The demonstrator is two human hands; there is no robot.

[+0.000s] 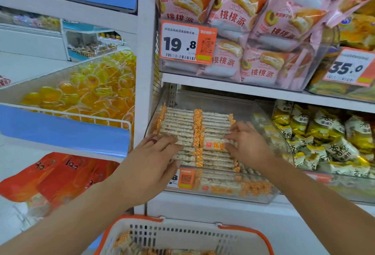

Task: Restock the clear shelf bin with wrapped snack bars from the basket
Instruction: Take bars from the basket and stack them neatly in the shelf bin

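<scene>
The clear shelf bin (269, 196) on the lower shelf holds two neat rows of wrapped snack bars (180, 120), pale with orange checked ends. My left hand (154, 153) lies with straight fingers on the left row near the front. My right hand (247, 143) touches the right row, its fingertips on a bar with a red and orange label (213, 145). Below, the white basket with an orange rim (182, 232) holds a few more bars (123, 240) at its bottom.
Pink cake packets (243, 21) fill the bin above, behind a 19.8 price tag (186, 41). Yellow and white packets (324, 133) sit in the bin to the right. At left are yellow jelly cups (91, 90) and orange bags (56, 173). A white upright (144, 72) divides the shelves.
</scene>
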